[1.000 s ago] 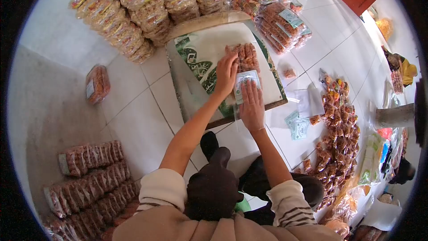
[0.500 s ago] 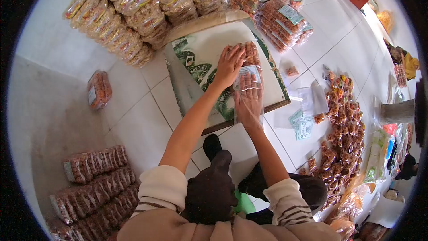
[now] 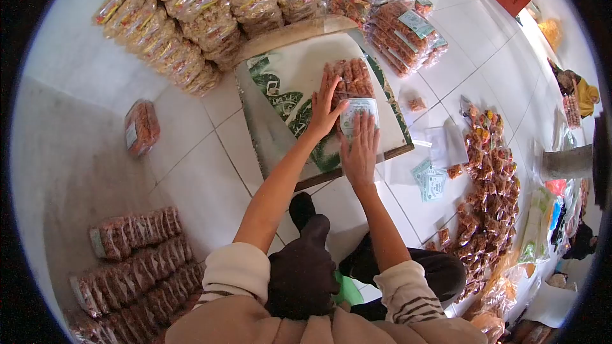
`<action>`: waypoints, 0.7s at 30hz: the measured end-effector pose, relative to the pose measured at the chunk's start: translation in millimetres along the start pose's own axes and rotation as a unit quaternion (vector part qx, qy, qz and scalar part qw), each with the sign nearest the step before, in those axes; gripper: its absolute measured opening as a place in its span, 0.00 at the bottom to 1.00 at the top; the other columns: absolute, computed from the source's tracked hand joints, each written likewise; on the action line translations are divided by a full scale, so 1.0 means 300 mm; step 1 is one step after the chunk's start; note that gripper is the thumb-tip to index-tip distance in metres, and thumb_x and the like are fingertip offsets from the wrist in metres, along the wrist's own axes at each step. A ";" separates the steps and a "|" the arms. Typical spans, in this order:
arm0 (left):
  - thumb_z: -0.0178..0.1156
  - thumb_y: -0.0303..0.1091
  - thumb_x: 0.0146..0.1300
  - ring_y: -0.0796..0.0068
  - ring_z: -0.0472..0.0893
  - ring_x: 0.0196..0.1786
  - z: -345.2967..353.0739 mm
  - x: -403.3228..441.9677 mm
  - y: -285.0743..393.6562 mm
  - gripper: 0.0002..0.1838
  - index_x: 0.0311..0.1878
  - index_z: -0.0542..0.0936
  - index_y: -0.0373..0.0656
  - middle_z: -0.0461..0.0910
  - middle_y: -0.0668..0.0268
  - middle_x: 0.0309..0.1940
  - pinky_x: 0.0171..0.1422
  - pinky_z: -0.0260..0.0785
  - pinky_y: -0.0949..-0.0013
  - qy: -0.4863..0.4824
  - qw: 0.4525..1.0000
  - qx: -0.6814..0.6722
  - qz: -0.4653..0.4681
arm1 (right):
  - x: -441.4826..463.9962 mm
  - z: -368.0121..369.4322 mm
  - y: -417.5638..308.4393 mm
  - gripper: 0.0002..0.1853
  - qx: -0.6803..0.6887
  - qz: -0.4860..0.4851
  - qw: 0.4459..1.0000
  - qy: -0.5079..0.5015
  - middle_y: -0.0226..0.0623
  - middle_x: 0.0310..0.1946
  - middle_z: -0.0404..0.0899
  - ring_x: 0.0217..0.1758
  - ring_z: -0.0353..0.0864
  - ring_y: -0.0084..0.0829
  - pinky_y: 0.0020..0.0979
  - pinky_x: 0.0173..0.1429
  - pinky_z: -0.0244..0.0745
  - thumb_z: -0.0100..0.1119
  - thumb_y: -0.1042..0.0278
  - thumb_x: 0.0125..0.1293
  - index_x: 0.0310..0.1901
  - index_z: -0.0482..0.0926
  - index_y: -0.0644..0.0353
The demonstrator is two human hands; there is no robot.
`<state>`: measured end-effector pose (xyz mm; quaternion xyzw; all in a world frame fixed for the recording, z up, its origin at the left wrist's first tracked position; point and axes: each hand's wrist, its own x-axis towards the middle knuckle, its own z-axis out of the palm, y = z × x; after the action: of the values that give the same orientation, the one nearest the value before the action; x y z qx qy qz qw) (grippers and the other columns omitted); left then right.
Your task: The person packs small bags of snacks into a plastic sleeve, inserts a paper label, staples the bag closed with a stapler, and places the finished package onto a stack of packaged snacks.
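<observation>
A clear plastic pack of brown snack pieces (image 3: 356, 78) lies on a low board-topped table (image 3: 268, 134) with worn green print. A pale printed label (image 3: 358, 106) shows at the pack's near part. Along the pack's left side rests my left hand (image 3: 326, 109), fingers extended and thumb apart, its thumb reaching the label's edge. My right hand (image 3: 361, 153) lies flat with straight fingers over the label's lower part and the near end of the pack. Neither hand grips anything.
Tall stacks of bagged snacks (image 3: 210, 19) stand behind the table. Labelled packs (image 3: 408, 32) lie at back right. Many small packets (image 3: 488, 197) and loose labels (image 3: 430, 179) cover the right floor. A single pack (image 3: 141, 127) and long packs (image 3: 137, 232) lie left.
My right hand, earlier beneath the clear plastic at the bag's near end, now lies on top of the label. My left hand has slid from the pack's top down along its left side.
</observation>
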<state>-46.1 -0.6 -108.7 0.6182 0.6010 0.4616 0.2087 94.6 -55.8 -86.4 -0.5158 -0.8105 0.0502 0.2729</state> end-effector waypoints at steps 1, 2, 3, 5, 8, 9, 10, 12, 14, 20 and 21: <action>0.52 0.50 0.58 0.60 0.41 0.70 0.001 0.003 -0.004 0.34 0.66 0.50 0.61 0.37 0.60 0.69 0.66 0.28 0.41 0.001 1.000 -0.001 0.001 | -0.020 -0.013 0.012 0.33 0.003 -0.019 1.000 -0.015 0.42 0.66 0.48 0.69 0.44 0.41 0.47 0.67 0.43 0.51 0.60 0.59 0.63 0.53 0.61; 0.53 0.51 0.57 0.60 0.41 0.70 0.003 0.003 -0.009 0.36 0.66 0.50 0.61 0.38 0.60 0.69 0.66 0.27 0.41 0.001 1.000 -0.003 -0.002 | -0.032 -0.022 0.025 0.34 0.007 -0.036 0.999 -0.030 0.42 0.66 0.48 0.69 0.44 0.41 0.47 0.67 0.44 0.53 0.60 0.58 0.63 0.53 0.60; 0.54 0.52 0.55 0.60 0.41 0.70 0.006 0.002 -0.015 0.37 0.66 0.50 0.61 0.38 0.60 0.69 0.66 0.27 0.42 0.000 1.000 -0.004 -0.005 | -0.031 -0.023 0.039 0.34 0.005 -0.036 0.999 -0.030 0.42 0.66 0.48 0.69 0.44 0.41 0.47 0.67 0.44 0.53 0.60 0.58 0.63 0.53 0.60; 0.56 0.53 0.54 0.61 0.42 0.70 0.000 0.000 0.004 0.39 0.66 0.51 0.61 0.39 0.60 0.68 0.66 0.27 0.42 -0.009 1.000 -0.002 -0.009 | -0.023 -0.024 0.052 0.36 0.034 -0.067 0.996 -0.041 0.40 0.66 0.49 0.69 0.44 0.40 0.47 0.67 0.44 0.56 0.61 0.54 0.63 0.53 0.58; 0.58 0.55 0.51 0.61 0.42 0.70 -0.016 -0.008 0.014 0.41 0.66 0.51 0.61 0.39 0.60 0.68 0.66 0.27 0.43 -0.020 1.000 -0.003 -0.010 | 0.020 -0.033 0.061 0.37 0.008 -0.099 0.992 -0.079 0.39 0.66 0.49 0.70 0.44 0.39 0.46 0.67 0.44 0.57 0.61 0.52 0.64 0.53 0.56; 0.58 0.55 0.50 0.61 0.42 0.70 -0.019 -0.003 0.015 0.42 0.66 0.51 0.61 0.40 0.60 0.68 0.66 0.26 0.43 -0.024 1.000 -0.012 -0.003 | 0.030 -0.036 0.064 0.37 0.008 -0.100 0.992 -0.078 0.39 0.66 0.49 0.70 0.44 0.39 0.46 0.67 0.44 0.57 0.61 0.52 0.64 0.53 0.56; 0.58 0.55 0.50 0.61 0.42 0.70 -0.016 -0.001 0.005 0.42 0.66 0.51 0.61 0.40 0.60 0.68 0.66 0.26 0.43 -0.023 1.000 -0.011 -0.002 | 0.038 -0.038 0.067 0.37 0.007 -0.110 0.991 -0.077 0.38 0.65 0.50 0.70 0.44 0.39 0.46 0.67 0.44 0.58 0.61 0.52 0.63 0.54 0.56; 0.57 0.54 0.51 0.62 0.42 0.70 -0.011 0.001 -0.013 0.40 0.66 0.51 0.61 0.40 0.61 0.68 0.67 0.27 0.44 -0.011 0.999 -0.028 0.018 | 0.043 -0.043 0.069 0.37 0.006 -0.120 0.990 -0.075 0.38 0.65 0.50 0.70 0.44 0.39 0.45 0.68 0.44 0.58 0.61 0.51 0.63 0.54 0.56; 0.57 0.54 0.52 0.62 0.43 0.70 -0.003 -0.001 -0.016 0.39 0.66 0.51 0.61 0.40 0.62 0.68 0.67 0.27 0.44 -0.009 1.000 -0.014 0.010 | 0.033 -0.056 0.069 0.36 -0.004 -0.099 0.992 -0.073 0.38 0.65 0.50 0.69 0.44 0.39 0.45 0.68 0.44 0.58 0.60 0.52 0.62 0.56 0.59; 0.54 0.52 0.56 0.62 0.45 0.70 0.001 -0.005 -0.010 0.36 0.66 0.53 0.62 0.42 0.64 0.68 0.66 0.30 0.42 0.004 1.000 0.005 -0.006 | 0.000 -0.029 0.032 0.35 -0.008 -0.018 1.000 -0.008 0.40 0.65 0.50 0.69 0.46 0.40 0.45 0.66 0.48 0.57 0.59 0.53 0.61 0.57 0.63; 0.54 0.53 0.56 0.62 0.45 0.69 0.002 -0.002 -0.010 0.35 0.66 0.53 0.62 0.42 0.64 0.68 0.65 0.31 0.41 0.008 1.000 0.003 -0.008 | -0.009 -0.027 0.033 0.35 -0.008 -0.018 1.000 -0.008 0.40 0.65 0.50 0.69 0.46 0.40 0.45 0.66 0.48 0.57 0.59 0.53 0.61 0.57 0.63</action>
<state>-47.2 -0.3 -111.8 0.6102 0.6088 0.4634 0.2057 107.7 -55.2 -84.2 -0.5026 -0.8223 0.0423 0.2634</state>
